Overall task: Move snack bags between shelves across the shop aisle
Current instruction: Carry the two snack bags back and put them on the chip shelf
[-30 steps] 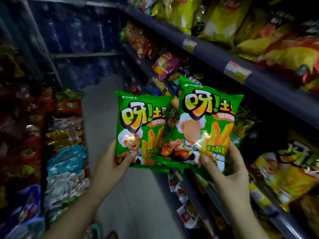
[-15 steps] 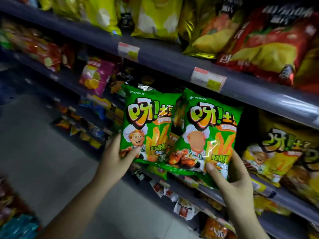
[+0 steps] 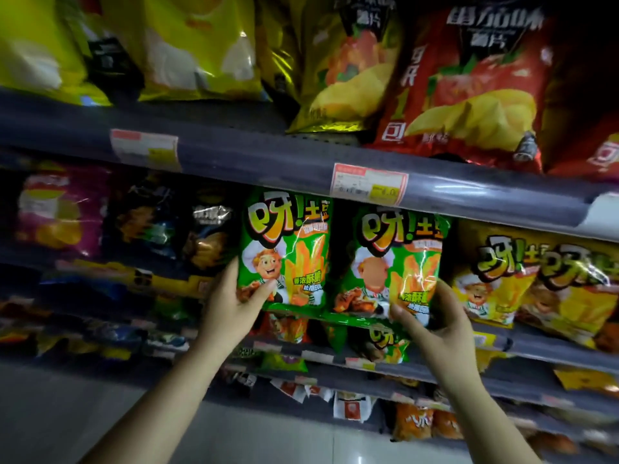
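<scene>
**A:** From the head camera, what are your hands doing?

**B:** Your left hand grips the lower left corner of the left green bag, thumb across the front, fingers behind it. Your right hand grips the lower right part of the right green bag the same way, thumb pressed on the front near the bottom edge. Each hand is closed on its own bag; neither is spread wide.

**A:** And where do the bags sit?

**B:** You hold both upright, side by side with a dark gap between them, right up at the middle shelf. Their tops reach just under the grey shelf edge above; the top of the right bag lies just below the price tag. Whether their bottoms rest on the shelf or hang in your grip, I cannot tell.

**A:** What is around them?

**B:** Just right of your right bag stand yellow bags of the same brand. To the left of your left bag is a dark bag, then a purple bag, blurred. Above the shelf edge stands a red chip bag and a yellow-green bag. Below your right hand another green bag pokes out from the lower shelf.
</scene>
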